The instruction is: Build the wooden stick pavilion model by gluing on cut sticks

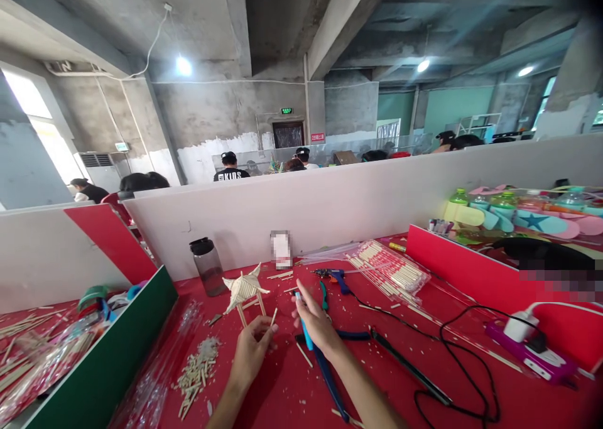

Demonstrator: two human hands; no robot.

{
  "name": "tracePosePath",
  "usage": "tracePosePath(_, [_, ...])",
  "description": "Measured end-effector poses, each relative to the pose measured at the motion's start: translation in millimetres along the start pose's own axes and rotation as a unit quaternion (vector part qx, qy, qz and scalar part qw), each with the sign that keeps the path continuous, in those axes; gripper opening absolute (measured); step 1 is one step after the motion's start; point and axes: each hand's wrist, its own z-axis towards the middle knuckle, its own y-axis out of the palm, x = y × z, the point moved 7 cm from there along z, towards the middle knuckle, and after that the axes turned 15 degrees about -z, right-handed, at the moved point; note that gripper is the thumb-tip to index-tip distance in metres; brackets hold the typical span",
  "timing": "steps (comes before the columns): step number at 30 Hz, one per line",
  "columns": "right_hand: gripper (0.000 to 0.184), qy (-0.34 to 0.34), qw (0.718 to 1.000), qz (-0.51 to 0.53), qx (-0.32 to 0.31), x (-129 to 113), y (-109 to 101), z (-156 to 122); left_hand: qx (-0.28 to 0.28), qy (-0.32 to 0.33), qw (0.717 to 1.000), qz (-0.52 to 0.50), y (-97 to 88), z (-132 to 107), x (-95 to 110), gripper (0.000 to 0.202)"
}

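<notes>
Low in the middle, my left hand (252, 348) pinches a short wooden stick (274, 317) between thumb and fingertips. Just beyond it stands a small pavilion model (245, 288) of wooden sticks, with a pointed, upturned roof on thin legs. My right hand (318, 330) has its fingers extended upward and holds a slim light-blue tool (304, 323) against the palm; its exact kind is unclear. Beneath my right forearm lie dark-blue-handled pliers (324, 372), partly hidden. A blue glue gun (337, 279) rests farther back, with a green-handled tool (324, 294) nearer my hand.
Cut stick pieces (196, 369) form a pile at left. A dark bottle (207, 267) stands by the white partition (330, 193). Bagged sticks (393, 269) lie at back right. A black cable (443, 338) loops near a purple power strip (532, 353). Green (103, 360) and red (499, 291) dividers flank the table.
</notes>
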Motion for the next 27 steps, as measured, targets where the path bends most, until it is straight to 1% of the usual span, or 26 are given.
tracePosePath(2, [0.051, 0.032, 0.999, 0.027, -0.017, 7, 2, 1, -0.007, -0.006, 1.000, -0.003, 2.5, -1, -1, 0.038])
tracePosePath(4, [0.052, 0.031, 0.999, 0.007, -0.004, 7, -10, 1, -0.016, -0.015, 1.000, -0.008, 5.4, -2, -3, 0.039])
tracePosePath(6, [0.051, 0.016, 0.999, -0.046, 0.015, 1, -30, -2, -0.023, -0.019, 0.999, -0.009, 7.3, -3, -7, 0.040])
tracePosePath(8, [0.043, 0.011, 0.989, -0.145, 0.011, -8, -48, -8, -0.026, -0.016, 0.999, -0.010, 7.7, -3, -10, 0.040])
tracePosePath(10, [0.036, 0.033, 0.961, -0.274, -0.035, -16, -57, -20, -0.024, -0.008, 1.000, -0.015, 7.1, -3, -11, 0.040])
tracePosePath(12, [0.038, 0.075, 0.917, -0.380, -0.098, -18, -59, -34, -0.017, -0.006, 1.000, -0.022, 6.3, -3, -10, 0.040])
tracePosePath(13, [0.048, 0.094, 0.894, -0.419, -0.126, -17, -57, -42, -0.012, -0.006, 1.000, -0.027, 6.0, -3, -9, 0.041])
tracePosePath(14, [0.062, 0.116, 0.873, -0.451, -0.146, -15, -56, -49, -0.009, -0.008, 0.999, -0.033, 6.1, -3, -8, 0.041])
tracePosePath(16, [0.085, 0.139, 0.841, -0.496, -0.167, -12, -51, -61, -0.007, -0.009, 0.999, -0.046, 7.2, -4, -5, 0.042])
tracePosePath(17, [0.091, 0.146, 0.829, -0.511, -0.171, -10, -49, -65, -0.008, -0.009, 0.999, -0.052, 8.1, -4, -3, 0.043])
tracePosePath(18, [0.092, 0.150, 0.821, -0.523, -0.173, -9, -47, -68, -0.010, -0.008, 0.998, -0.057, 9.0, -5, -2, 0.044])
tracePosePath(20, [0.091, 0.153, 0.810, -0.540, -0.172, -8, -45, -71, -0.013, -0.006, 0.998, -0.062, 9.7, -5, 0, 0.047])
tracePosePath(23, [0.080, 0.138, 0.799, -0.562, -0.164, -13, -44, -71, -0.012, -0.004, 0.999, -0.050, 8.2, -5, 1, 0.056])
tracePosePath(25, [0.069, 0.124, 0.797, -0.569, -0.158, -18, -46, -69, -0.007, -0.002, 0.999, -0.033, 5.4, -4, 1, 0.062])
tracePosePath(27, [0.063, 0.123, 0.802, -0.563, -0.158, -20, -50, -67, -0.001, -0.002, 1.000, -0.019, 1.8, -3, 2, 0.065])
